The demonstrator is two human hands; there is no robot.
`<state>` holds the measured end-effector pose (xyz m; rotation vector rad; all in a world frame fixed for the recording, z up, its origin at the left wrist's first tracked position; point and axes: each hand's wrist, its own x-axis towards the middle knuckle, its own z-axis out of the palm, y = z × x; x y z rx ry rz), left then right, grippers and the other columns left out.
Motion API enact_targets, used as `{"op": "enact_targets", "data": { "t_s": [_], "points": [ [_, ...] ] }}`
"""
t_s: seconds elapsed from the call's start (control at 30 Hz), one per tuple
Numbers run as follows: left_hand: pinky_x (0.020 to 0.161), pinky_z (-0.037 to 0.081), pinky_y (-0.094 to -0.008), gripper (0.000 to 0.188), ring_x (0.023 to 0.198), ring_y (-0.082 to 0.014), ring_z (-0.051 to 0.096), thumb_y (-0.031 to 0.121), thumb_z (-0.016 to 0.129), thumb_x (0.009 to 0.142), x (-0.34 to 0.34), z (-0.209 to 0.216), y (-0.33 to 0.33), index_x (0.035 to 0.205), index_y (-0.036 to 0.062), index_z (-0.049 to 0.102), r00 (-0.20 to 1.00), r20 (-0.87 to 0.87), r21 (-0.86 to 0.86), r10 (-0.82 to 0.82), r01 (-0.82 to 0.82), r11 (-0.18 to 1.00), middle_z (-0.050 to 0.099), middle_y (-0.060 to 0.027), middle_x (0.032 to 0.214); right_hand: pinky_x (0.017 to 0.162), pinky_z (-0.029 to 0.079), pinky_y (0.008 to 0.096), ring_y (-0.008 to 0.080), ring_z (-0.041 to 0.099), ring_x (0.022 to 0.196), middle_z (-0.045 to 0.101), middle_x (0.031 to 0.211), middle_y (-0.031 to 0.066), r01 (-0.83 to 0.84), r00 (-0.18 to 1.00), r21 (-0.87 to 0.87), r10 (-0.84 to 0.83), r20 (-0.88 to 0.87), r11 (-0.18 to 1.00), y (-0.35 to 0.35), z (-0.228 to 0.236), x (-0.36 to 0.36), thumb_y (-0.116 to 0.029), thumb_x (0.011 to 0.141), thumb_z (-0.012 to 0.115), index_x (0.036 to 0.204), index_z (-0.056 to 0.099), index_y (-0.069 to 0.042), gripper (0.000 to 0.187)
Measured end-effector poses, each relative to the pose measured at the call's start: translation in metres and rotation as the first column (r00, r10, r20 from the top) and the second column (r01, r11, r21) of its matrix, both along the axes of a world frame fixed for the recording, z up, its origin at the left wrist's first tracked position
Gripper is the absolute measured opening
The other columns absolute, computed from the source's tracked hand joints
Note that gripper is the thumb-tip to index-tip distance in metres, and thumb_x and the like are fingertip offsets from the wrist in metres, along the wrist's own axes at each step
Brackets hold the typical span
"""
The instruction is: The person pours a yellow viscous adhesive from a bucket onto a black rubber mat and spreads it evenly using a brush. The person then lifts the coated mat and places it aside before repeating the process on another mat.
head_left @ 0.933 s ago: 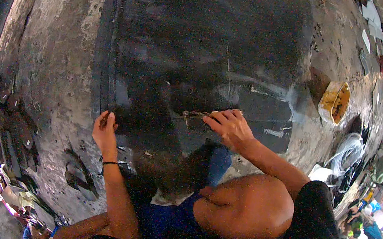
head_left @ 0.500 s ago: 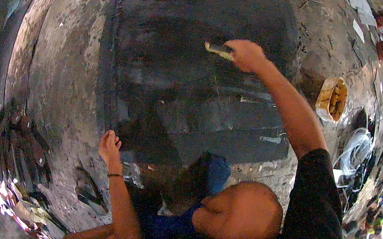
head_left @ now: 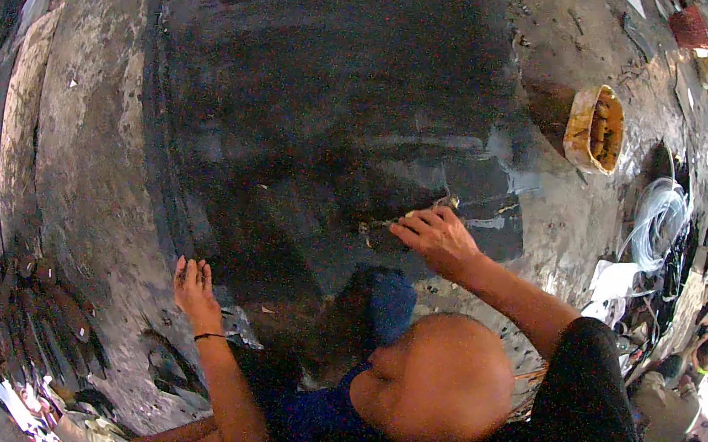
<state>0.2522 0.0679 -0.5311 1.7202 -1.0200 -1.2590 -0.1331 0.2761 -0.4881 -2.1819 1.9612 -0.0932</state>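
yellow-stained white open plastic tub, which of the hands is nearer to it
Right: the right hand is below and to the left of the tub; the left hand is farther left and lower.

I noted dim light over the dark sheet (head_left: 342, 62), white glare between two and four o'clock, and shadow at nine o'clock from the yellowed tub (head_left: 582, 132). Grain was heavy; edges bowed.
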Motion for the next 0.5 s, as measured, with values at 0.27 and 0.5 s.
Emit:
{"op": "enact_targets", "data": {
  "t_s": [0.27, 0.5],
  "points": [
    [0.086, 0.051, -0.0302, 0.039, 0.098, -0.0218, 0.056, 0.002, 0.06, 0.087, 0.044, -0.011, -0.045, 0.124, -0.0024, 0.048, 0.994, 0.064, -0.145, -0.085, 0.093, 0.985, 0.054, -0.0135, 0.114, 0.076, 0.05, 0.038, 0.0267, 0.064, 0.086, 0.066, 0.093, 0.0176, 0.701, 0.478, 0.113, -0.582, 0.658, 0.704, -0.086, 0.058, -0.098, -0.021, 0.081, 0.065, 0.102, 0.062, -0.002, 0.028],
    [0.088, 0.05, -0.0298, 0.039, 0.101, -0.0224, 0.055, 0.011, 0.057, 0.09, 0.066, -0.074, -0.071, 0.125, -0.003, 0.048, 0.965, 0.117, -0.084, -0.235, 0.246, 0.966, 0.05, -0.0149, 0.123, 0.075, 0.053, 0.0436, 0.0302, 0.063, 0.096, 0.063, 0.109, 0.0094, 0.373, 0.926, 0.027, -0.37, -0.079, 0.928, -0.117, -0.003, -0.161, -0.02, 0.082, 0.06, 0.119, 0.057, -0.019, 0.037]
  ]
}}
